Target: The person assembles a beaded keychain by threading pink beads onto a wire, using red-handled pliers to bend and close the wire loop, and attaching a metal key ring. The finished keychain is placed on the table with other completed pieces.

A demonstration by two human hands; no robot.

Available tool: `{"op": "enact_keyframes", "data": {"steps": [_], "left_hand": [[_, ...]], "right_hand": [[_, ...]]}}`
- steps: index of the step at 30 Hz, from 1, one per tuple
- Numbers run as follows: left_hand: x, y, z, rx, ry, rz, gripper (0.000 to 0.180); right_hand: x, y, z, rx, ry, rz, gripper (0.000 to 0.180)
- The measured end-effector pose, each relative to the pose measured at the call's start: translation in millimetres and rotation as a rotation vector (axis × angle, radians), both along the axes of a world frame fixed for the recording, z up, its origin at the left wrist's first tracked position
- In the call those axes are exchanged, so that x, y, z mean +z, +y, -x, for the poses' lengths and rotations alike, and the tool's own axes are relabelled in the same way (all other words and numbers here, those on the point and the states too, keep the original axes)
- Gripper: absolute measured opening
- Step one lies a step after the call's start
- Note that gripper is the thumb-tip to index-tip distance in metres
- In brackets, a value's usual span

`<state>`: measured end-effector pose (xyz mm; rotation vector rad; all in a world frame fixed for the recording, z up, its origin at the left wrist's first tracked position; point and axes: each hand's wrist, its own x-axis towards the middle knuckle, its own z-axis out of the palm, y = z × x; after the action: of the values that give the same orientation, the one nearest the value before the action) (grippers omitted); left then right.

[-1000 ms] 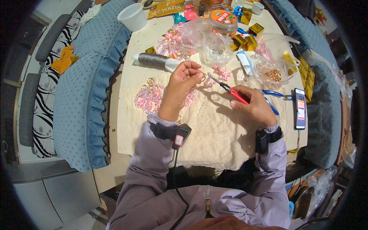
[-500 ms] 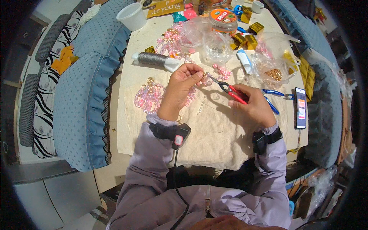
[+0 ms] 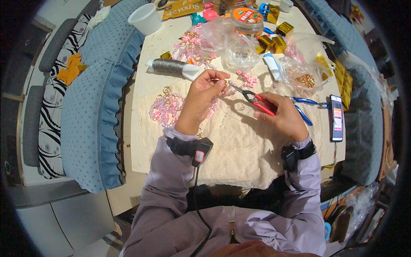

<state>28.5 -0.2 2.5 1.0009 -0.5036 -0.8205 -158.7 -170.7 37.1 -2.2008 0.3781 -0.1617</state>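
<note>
Pliers, red-handled, one: long axis diagonal, nose toward far left corner of worktop; right-hand fingers wrapped round handles. Left-hand fingers pinching beaded piece.

On my feed, a lit phone is lying along the right edge of the tabletop. I'm seeing a white tub standing far left and an orange-lidded jar sitting at the far end. A blue sofa is running along the left.
</note>
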Motion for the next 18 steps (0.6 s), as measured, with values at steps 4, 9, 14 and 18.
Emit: {"op": "enact_keyframes", "data": {"steps": [4, 9, 14, 18], "left_hand": [[0.4, 0.8, -2.6, -0.079, 0.029, 0.025, 0.008], [-5.8, 2.1, -8.3, -0.186, 0.092, 0.072, 0.009], [-6.4, 3.2, -9.2, -0.231, 0.184, 0.108, 0.013], [-4.9, 3.5, -8.0, -0.274, 0.249, 0.166, 0.014]], "right_hand": [[-1.3, 0.3, -0.3, -0.004, 0.015, -0.044, 0.050], [-0.2, 0.4, 2.0, 0.015, 0.057, -0.163, 0.045], [-0.4, -2.0, 2.7, 0.049, 0.084, -0.359, 0.044], [-0.5, -3.3, 2.0, 0.091, 0.101, -0.482, 0.045]]}}
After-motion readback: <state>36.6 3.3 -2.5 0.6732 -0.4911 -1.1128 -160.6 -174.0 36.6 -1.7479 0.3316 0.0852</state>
